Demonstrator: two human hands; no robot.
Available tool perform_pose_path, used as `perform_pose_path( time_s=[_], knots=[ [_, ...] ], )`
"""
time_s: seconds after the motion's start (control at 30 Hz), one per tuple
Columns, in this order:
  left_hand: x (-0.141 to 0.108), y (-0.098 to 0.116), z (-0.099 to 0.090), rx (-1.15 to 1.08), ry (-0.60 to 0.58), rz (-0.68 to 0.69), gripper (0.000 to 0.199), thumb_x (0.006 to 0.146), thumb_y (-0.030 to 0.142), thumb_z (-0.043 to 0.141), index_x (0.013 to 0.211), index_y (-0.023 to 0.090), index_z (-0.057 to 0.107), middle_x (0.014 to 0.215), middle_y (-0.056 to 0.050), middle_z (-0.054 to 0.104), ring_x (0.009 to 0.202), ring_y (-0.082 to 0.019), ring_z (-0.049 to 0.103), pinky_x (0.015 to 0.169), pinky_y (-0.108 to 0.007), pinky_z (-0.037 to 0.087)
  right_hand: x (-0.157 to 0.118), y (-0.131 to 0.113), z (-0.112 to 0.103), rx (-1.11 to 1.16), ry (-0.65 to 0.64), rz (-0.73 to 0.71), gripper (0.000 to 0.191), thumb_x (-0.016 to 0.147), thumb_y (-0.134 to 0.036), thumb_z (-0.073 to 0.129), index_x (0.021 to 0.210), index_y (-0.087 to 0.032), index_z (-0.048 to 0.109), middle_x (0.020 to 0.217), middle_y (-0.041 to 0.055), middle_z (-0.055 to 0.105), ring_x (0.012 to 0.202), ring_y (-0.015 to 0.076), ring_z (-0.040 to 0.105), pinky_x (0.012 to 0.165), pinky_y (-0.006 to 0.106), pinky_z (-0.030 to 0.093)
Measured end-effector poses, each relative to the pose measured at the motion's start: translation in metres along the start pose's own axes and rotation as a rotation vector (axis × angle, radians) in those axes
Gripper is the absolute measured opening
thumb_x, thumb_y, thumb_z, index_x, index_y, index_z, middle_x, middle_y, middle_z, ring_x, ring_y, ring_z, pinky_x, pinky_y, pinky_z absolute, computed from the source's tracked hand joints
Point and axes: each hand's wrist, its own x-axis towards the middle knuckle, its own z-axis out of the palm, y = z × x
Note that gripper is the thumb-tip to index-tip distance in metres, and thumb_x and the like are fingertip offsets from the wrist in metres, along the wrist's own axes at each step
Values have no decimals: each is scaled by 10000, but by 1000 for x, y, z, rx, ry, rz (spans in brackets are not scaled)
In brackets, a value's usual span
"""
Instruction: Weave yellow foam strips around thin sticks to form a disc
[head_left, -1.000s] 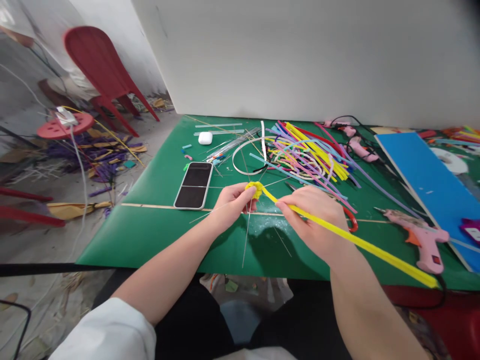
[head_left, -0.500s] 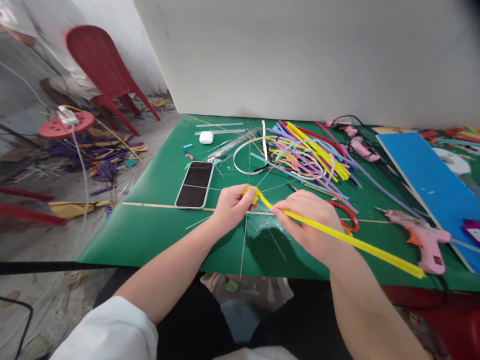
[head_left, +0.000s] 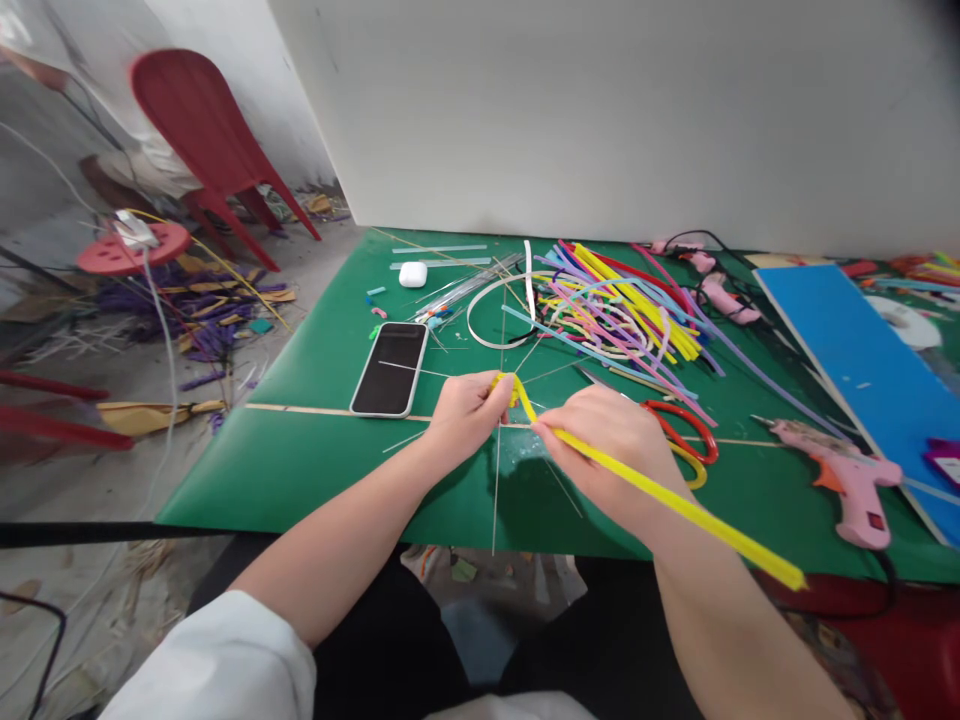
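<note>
My left hand (head_left: pixel 471 408) pinches the centre of a spoked frame of thin wires (head_left: pixel 496 490), where yellow pipe cleaner is wound. The spokes fan out over the table around my fingers. My right hand (head_left: pixel 600 440) is closed on the yellow pipe cleaner (head_left: pixel 675 508), a short way right of the wound centre. A bent stretch of it spans the gap between my hands, and its long free end slopes down to the right over my forearm. Part of the wound centre is hidden by my left fingers. Scissors with red and yellow handles (head_left: pixel 681 432) lie behind my right hand.
A phone (head_left: pixel 390 370) lies left on the green table (head_left: pixel 277 470). Coloured pipe cleaners (head_left: pixel 615 310) heap at the back, beside a white headband (head_left: pixel 471 318). Right are a pink glue gun (head_left: pixel 855 480) and a blue board (head_left: pixel 855 370). A person sits near the red chair (head_left: pixel 199 130).
My right hand has shifted slightly left, and the pipe cleaner's free end has swung down and left. The wire spokes have turned a little. More of the scissors shows.
</note>
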Motion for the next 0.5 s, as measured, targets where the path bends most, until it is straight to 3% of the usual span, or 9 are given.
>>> perform_pose_path(
  time_s=[0.13, 0.23, 0.33, 0.5],
  knots=[
    [0, -1, 3, 101, -10, 80, 430, 882, 333, 356, 514, 150, 480, 493, 25, 480, 486, -74, 448, 492, -194, 319, -1, -10, 8, -103, -60, -75, 209, 827, -174, 496, 652, -165, 611, 590, 40, 603, 670, 160, 549, 632, 292, 408],
    [0, -1, 4, 123, -89, 138, 402, 877, 332, 368, 536, 150, 478, 512, 26, 470, 500, -73, 438, 488, -196, 307, 0, -12, 7, -110, -92, -105, 214, 825, -160, 490, 649, -160, 612, 600, 46, 606, 680, 165, 551, 647, 301, 420],
    [-2, 1, 2, 25, -282, 131, 390, 868, 326, 384, 530, 150, 468, 515, 25, 483, 491, -70, 456, 482, -187, 328, 0, -6, -7, -60, -77, -69, 168, 813, -183, 520, 690, -157, 631, 624, 45, 630, 690, 168, 567, 657, 305, 440],
    [-5, 8, -4, -226, -629, -72, 355, 846, 375, 433, 606, 142, 553, 539, 2, 544, 438, -74, 499, 448, -183, 396, -6, 5, -41, 49, -4, 89, 82, 787, -212, 571, 779, -203, 652, 709, 17, 671, 667, 149, 595, 617, 288, 466]
  ],
)
